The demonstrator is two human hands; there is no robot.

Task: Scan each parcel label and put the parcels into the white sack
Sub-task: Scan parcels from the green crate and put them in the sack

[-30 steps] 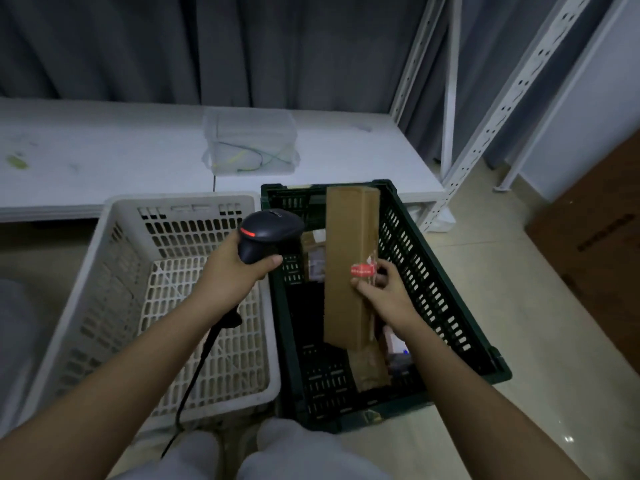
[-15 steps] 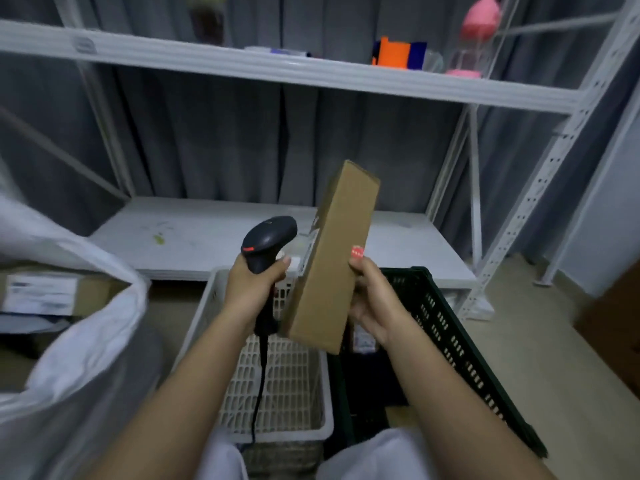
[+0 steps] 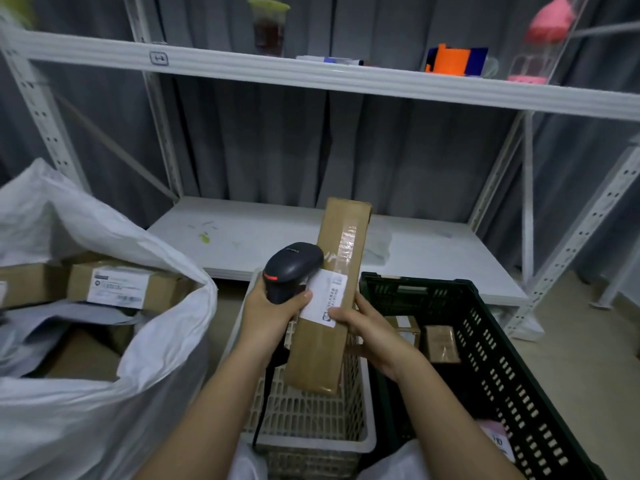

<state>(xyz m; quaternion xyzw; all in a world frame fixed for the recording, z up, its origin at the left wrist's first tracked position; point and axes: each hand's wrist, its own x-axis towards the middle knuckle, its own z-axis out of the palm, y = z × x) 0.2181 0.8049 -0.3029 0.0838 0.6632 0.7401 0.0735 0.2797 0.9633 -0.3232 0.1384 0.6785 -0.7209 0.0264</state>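
A long brown cardboard parcel (image 3: 330, 306) stands nearly upright in front of me, held at its right edge by my right hand (image 3: 360, 323). Its white label (image 3: 323, 296) faces me. My left hand (image 3: 270, 310) grips a black handheld scanner (image 3: 291, 268), whose head sits right beside the label. The white sack (image 3: 145, 393) gapes open at the left with several labelled parcels (image 3: 117, 285) inside. More small parcels (image 3: 440, 341) lie in the dark green crate (image 3: 519, 393) at the right.
A white slotted basket (image 3: 311, 427) sits below the held parcel, between the sack and the crate. A white metal rack (image 3: 311, 77) stands behind, with a low shelf board (image 3: 433, 258) and small items on the upper shelf. The scanner's cable hangs into the basket.
The parcel has been lifted out of the green crate and turned so that its label faces me. The scanner has come close against the label. My view has risen toward the rack.
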